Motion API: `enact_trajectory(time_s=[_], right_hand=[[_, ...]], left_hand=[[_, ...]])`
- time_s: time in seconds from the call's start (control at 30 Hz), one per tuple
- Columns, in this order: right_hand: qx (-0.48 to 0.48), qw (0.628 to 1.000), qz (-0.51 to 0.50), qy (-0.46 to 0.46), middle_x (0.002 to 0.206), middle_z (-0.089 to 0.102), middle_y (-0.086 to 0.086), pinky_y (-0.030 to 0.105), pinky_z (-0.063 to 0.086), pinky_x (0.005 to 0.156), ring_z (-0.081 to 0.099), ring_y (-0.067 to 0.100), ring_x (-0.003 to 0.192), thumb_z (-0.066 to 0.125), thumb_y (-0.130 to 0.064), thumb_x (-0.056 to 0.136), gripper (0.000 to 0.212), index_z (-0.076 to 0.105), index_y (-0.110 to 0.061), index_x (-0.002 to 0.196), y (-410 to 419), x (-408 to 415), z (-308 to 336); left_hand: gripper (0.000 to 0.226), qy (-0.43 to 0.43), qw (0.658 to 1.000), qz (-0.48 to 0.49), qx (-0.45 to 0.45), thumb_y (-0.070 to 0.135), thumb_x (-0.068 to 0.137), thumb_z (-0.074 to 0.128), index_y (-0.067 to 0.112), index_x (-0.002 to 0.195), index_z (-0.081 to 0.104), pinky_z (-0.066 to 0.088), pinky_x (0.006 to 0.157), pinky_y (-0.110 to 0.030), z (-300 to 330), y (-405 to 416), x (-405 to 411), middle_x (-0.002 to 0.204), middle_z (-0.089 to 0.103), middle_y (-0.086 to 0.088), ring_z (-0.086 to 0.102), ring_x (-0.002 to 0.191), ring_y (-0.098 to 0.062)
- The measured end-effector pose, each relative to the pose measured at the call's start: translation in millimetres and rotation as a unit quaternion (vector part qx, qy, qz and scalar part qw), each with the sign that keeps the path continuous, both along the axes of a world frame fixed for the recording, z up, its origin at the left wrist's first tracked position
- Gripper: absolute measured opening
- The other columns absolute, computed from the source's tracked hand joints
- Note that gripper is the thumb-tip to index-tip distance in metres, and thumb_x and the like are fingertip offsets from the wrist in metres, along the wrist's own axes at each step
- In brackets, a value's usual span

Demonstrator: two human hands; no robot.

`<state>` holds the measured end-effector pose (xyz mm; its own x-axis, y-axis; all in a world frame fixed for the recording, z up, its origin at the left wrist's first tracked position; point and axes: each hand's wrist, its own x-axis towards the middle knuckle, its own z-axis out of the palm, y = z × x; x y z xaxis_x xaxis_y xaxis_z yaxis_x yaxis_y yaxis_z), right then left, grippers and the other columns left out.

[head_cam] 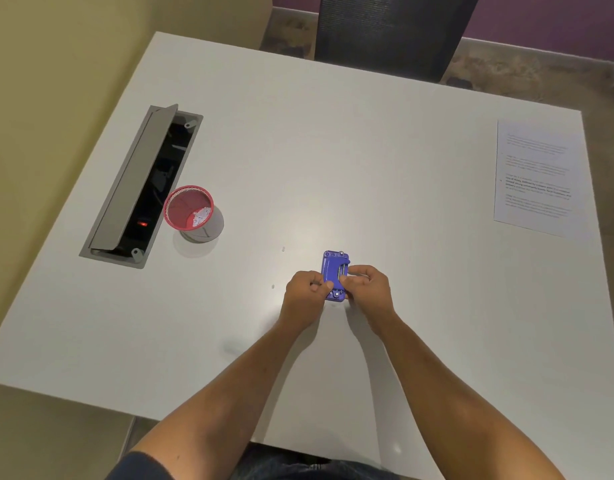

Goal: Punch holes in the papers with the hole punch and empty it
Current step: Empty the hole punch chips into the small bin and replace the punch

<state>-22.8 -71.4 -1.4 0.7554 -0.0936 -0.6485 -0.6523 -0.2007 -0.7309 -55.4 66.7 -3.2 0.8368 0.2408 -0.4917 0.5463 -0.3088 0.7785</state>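
Hole punch: a small blue metal hole punch (335,271) sits near the middle of the white desk (333,150), towards the near side, turned with its underside up so that rivets and fittings show.
Left hand: the left hand (305,292) holds the left edge of the hole punch, its grip narrow, thumb and fingertips pinched on the blue body.
Right hand: the right hand (366,289) holds the right edge, its grip curled over that side with the fingers folded in on the body.
Papers: a printed white sheet of paper (536,178) lies flat at the far right edge of the desk, well apart from the hole punch.
Bin: a small round red mesh cup (189,209) stands on the left part of the desk; white scraps lie inside it.
Cable hatch: a long grey cable hatch (139,185) is set in the desk just left of the cup, its lid raised.
Scraps: two tiny pale bits (283,249) lie on the desk left of the hands.
Chair: a black mesh chair back (392,32) stands at the far edge.
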Motion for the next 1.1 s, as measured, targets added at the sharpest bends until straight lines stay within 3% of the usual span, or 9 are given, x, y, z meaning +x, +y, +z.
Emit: enact_trajectory(time_s=[0.1, 0.23, 0.33, 0.43, 0.67, 0.8, 0.87, 0.93, 1.1], right_hand=[[-0.071, 0.997, 0.029, -0.014, 0.086, 0.075, 0.004, 0.036, 0.057, 0.076, 0.071, 0.022, 0.08, 0.07, -0.024, 0.077, 0.025, 0.064, -0.015, 0.1, 0, 2, -3], [-0.121, 0.99, 0.047, -0.058, 0.081, 0.07, 0.003, 0.022, 0.049, 0.06, 0.065, 0.014, 0.07, 0.069, -0.017, 0.082, 0.016, 0.066, -0.01, 0.096, 4, 7, 1], [-0.153, 0.983, 0.062, -0.079, 0.063, 0.062, -0.002, 0.025, 0.042, 0.057, 0.055, 0.017, 0.063, 0.065, -0.015, 0.08, 0.007, 0.065, -0.011, 0.074, 8, 7, 0], [-0.173, 0.978, 0.07, -0.094, 0.051, 0.045, -0.01, 0.023, 0.031, 0.05, 0.041, 0.016, 0.056, 0.059, -0.008, 0.079, 0.029, 0.049, -0.02, 0.055, 10, 5, -4], [-0.171, 0.98, 0.038, -0.094, 0.073, 0.066, 0.001, 0.017, 0.038, 0.053, 0.055, 0.015, 0.065, 0.056, -0.007, 0.081, 0.015, 0.07, -0.009, 0.077, 8, 6, -5], [-0.156, 0.977, -0.017, -0.144, 0.077, 0.067, 0.003, 0.023, 0.045, 0.059, 0.057, 0.015, 0.068, 0.05, -0.005, 0.083, 0.019, 0.068, -0.009, 0.077, 14, 7, 5], [-0.183, 0.962, 0.029, -0.202, 0.081, 0.068, 0.003, 0.03, 0.045, 0.068, 0.058, 0.021, 0.076, 0.051, -0.006, 0.087, 0.017, 0.067, -0.009, 0.081, 22, 7, 9], [-0.225, 0.93, 0.095, -0.273, 0.086, 0.069, 0.001, 0.026, 0.041, 0.073, 0.057, 0.022, 0.082, 0.054, -0.007, 0.089, 0.015, 0.068, -0.01, 0.084, 33, 6, 10], [-0.291, 0.839, 0.216, -0.407, 0.078, 0.07, 0.004, 0.031, 0.043, 0.076, 0.056, 0.021, 0.079, 0.054, -0.012, 0.089, 0.019, 0.071, -0.008, 0.081, 66, 14, 9]], left_hand=[[0.015, -0.001, 1.0, 0.004, 0.014, 0.015, 0.088, 0.066, 0.001, 0.093, 0.066, 0.037, 0.062, -0.017, -4, -3, 3, 0.087, 0.056, -0.004, 0.05, 0.071, -0.011], [0.01, -0.007, 1.0, -0.004, 0.024, 0.012, 0.089, 0.063, 0.004, 0.083, 0.065, 0.035, 0.06, -0.014, -6, -3, 8, 0.073, 0.053, 0.002, 0.048, 0.074, -0.018], [0.01, -0.012, 0.999, -0.01, 0.035, 0.011, 0.089, 0.063, 0.002, 0.084, 0.066, 0.034, 0.059, -0.014, -10, -3, 9, 0.076, 0.057, 0.0, 0.05, 0.075, -0.018], [0.011, -0.038, 0.998, -0.009, 0.056, 0.008, 0.087, 0.066, -0.003, 0.088, 0.066, 0.034, 0.064, -0.017, -14, -4, 9, 0.091, 0.064, -0.01, 0.053, 0.081, -0.018], [0.013, -0.05, 0.998, -0.003, 0.028, 0.012, 0.082, 0.073, 0.002, 0.09, 0.07, 0.039, 0.064, -0.002, -9, 7, 6, 0.09, 0.066, -0.003, 0.056, 0.073, 0.002], [0.013, -0.084, 0.994, 0.043, 0.048, 0.013, 0.081, 0.072, 0.009, 0.094, 0.071, 0.04, 0.072, -0.004, -6, 33, -5, 0.096, 0.065, -0.002, 0.058, 0.084, -0.009], [0.018, -0.098, 0.988, 0.032, 0.118, 0.017, 0.084, 0.07, 0.012, 0.102, 0.071, 0.043, 0.085, -0.015, -8, 51, -13, 0.101, 0.059, 0.004, 0.056, 0.094, -0.012], [0.027, -0.088, 0.979, 0.026, 0.183, 0.023, 0.087, 0.067, 0.016, 0.112, 0.069, 0.039, 0.092, -0.023, -10, 67, -22, 0.108, 0.054, 0.005, 0.052, 0.106, -0.015], [0.042, -0.055, 0.967, -0.043, 0.244, 0.029, 0.091, 0.063, 0.016, 0.131, 0.058, 0.033, 0.093, -0.026, -17, 89, -34, 0.123, 0.055, -0.003, 0.045, 0.115, -0.023]])
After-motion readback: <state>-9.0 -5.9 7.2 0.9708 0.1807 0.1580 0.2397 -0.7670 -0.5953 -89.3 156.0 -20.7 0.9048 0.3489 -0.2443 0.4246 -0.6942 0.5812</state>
